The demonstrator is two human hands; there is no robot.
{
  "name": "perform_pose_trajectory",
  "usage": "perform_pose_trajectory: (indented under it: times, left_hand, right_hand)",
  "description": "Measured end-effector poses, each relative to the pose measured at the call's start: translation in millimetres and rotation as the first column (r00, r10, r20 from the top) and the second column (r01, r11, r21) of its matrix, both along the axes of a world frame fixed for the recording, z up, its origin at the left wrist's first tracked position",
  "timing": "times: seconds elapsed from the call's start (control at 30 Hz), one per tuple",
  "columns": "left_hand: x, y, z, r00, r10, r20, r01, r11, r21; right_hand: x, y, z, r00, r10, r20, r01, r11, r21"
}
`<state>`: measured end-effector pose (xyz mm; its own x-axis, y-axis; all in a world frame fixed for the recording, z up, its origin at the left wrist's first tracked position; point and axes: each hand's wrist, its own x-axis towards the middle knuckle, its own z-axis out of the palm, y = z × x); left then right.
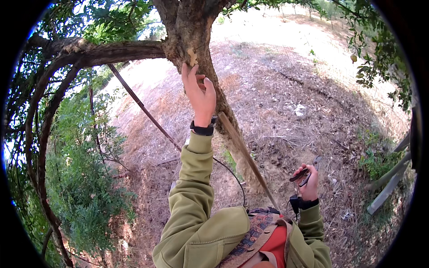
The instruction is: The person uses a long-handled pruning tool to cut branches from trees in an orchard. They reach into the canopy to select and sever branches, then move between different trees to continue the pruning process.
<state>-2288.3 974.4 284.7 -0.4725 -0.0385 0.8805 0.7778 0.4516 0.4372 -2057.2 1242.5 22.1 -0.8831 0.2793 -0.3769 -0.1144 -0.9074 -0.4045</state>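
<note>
While lying partly in shade, ground (286,96): strewn with dry grass and leaves; sunlit on the far side, darker on the near.
Tree trunk (203,51): standing near the centre, tilted, forked above.
Heavy limb (118,52): reaching left from the trunk, almost level, then drooping in branches.
Thin dark pole (138,102): slanting from below the limb toward the near side; judged a prop, upper contact not confirmed.
Wooden pole (246,154): slanted, upper end apparently against the trunk, lower end toward near right; possibly a brace, possibly only parked.
Green jacket (187,205): sleeves worn down to the wrists, likely for shielding forearms from bark and twigs.
Left hand (201,96): open, holding nothing visible, fingers extended up to the trunk, probably for reaching the bark; cannot tell firmness of contact.
Right hand (308,185): closed round the shears, low at near right, well apart from the trunk.
Pruning shears (297,176): gripped by dark handles, blades pointing far; probably held low for safety, clear of the left hand.
Pale patch (192,56): lacking dark bark, on the trunk's near face, at the left fingertips.
Yellowish fruit (354,58): hanging among leaves, far right.
</note>
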Motion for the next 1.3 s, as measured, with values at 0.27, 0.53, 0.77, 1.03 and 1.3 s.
perform_pose_trajectory:
  times: [0.27,0.53,0.77,1.03,1.3]
  left_hand:
    - [14,-35,20,0.647,-0.762,0.028,0.629,0.553,0.546]
    - [30,-9,33,0.585,-0.807,0.074,0.645,0.519,0.561]
    - [29,-13,-43,0.62,-0.723,0.305,0.438,0.641,0.631]
    - [62,-17,-147,0.624,-0.623,0.472,0.254,0.733,0.631]
    - [86,-67,-238,0.626,-0.553,0.551,-0.036,0.685,0.728]
  right_hand:
    - [-4,-9,-4,0.999,0.028,0.047,-0.031,0.998,0.049]
    - [0,-18,6,0.997,0.079,0.026,-0.08,0.996,0.04]
    - [14,-11,11,1.0,0.003,-0.002,-0.002,0.999,0.039]
    - [20,-11,0,0.998,-0.004,0.06,0.003,1.0,0.016]
    - [18,-9,-10,0.993,0.052,0.109,-0.051,0.999,-0.013]
